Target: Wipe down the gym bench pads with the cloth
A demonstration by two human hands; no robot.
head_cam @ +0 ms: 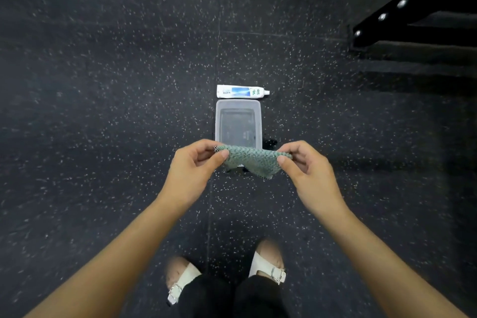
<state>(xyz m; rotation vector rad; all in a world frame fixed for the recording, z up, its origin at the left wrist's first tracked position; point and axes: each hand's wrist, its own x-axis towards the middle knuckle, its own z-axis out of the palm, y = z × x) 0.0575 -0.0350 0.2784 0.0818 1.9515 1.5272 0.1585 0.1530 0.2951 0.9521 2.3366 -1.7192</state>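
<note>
Both upper corners of the small green knitted cloth [251,160] are pinched, by left hand [192,166] and right hand [307,170]. It sags limp: likely light, soft, best gripped at edges.

Dim, soft light. Near the clear tub [237,102] the speckled floor [103,111] looks sharp; far from it, the picture's edges smear, bend and darken.
</note>
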